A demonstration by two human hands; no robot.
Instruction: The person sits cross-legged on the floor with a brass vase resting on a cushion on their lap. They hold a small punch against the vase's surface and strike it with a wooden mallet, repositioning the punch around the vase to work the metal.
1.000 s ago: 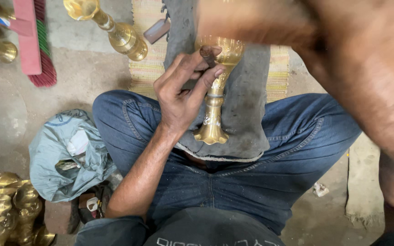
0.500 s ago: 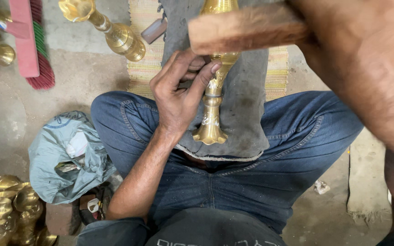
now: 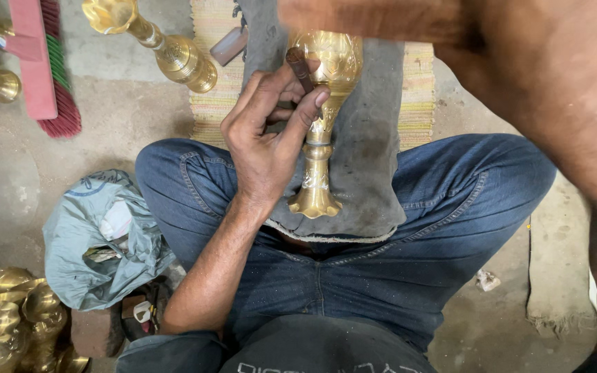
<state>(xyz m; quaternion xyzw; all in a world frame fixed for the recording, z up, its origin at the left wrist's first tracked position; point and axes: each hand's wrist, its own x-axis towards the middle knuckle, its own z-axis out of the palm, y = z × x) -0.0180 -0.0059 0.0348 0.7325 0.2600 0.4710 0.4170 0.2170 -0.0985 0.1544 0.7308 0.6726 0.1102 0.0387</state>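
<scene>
1. The brass vase (image 3: 323,103) is polished yellow metal, glossy, with fine engraved patterning on its bulb and a smoother, brighter foot.
2. The punch (image 3: 299,68) looks like dark, dull metal, matt and slightly rusty brown.
3. The wooden mallet (image 3: 374,17) is blurred; bare, matt, reddish-brown wood.
4. The grey cloth (image 3: 367,166) under the vase is thick, matt fabric, stained and frayed at its lower hem.
5. The jeans (image 3: 450,207) are blue denim, matt, dusted with pale specks.
6. The woven mat (image 3: 419,97) is coarse, ribbed, straw-coloured fibre.
7. The second brass vase (image 3: 167,48) is shiny metal too.
8. The plastic bag (image 3: 98,235) is thin, crinkled, grey-green, faintly glossy.
9. The floor (image 3: 8,186) is rough, dusty concrete.
</scene>
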